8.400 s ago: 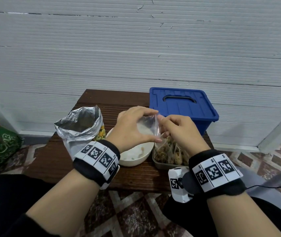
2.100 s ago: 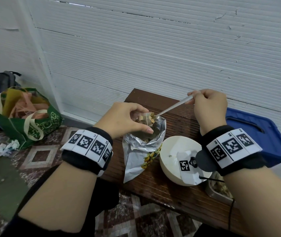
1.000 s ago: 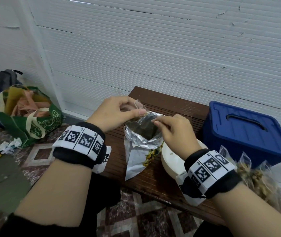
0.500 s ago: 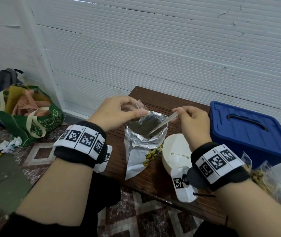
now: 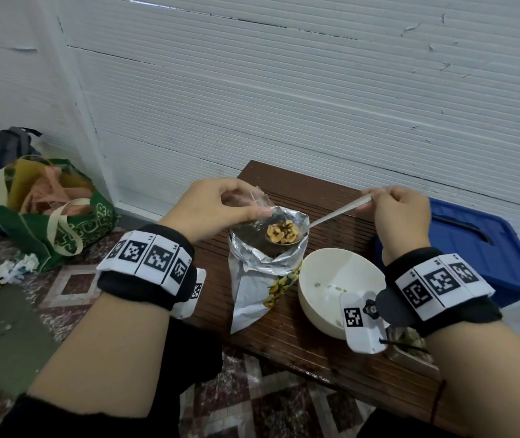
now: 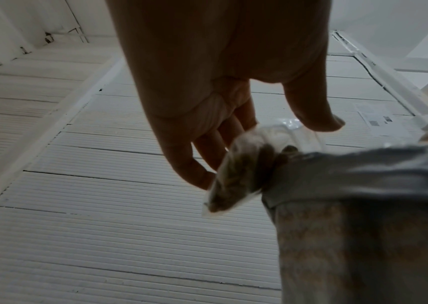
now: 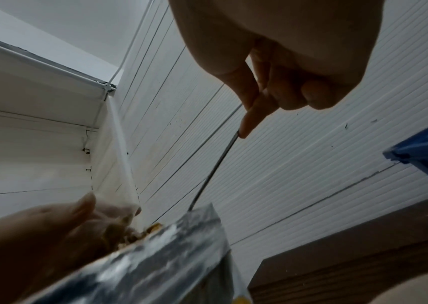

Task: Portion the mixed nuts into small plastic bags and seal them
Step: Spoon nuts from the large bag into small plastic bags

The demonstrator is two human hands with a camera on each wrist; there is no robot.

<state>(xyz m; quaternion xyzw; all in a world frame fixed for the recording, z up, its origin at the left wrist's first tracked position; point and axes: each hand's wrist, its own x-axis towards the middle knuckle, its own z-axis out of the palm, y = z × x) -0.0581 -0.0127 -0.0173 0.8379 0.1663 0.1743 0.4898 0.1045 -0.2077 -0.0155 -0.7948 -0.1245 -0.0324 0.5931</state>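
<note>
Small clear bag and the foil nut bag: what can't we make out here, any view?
- Small clear bag, head view: mouth mostly hidden behind the left hand; how full it is can't be told. Left wrist view blurs it.
- Foil bag, head view: nut level inside is dark, partly covered by the spoon.
- Right hand grip on the spoon handle: fingers hidden in head view.
- Tray of filled bags: hidden by the right wrist.
</note>
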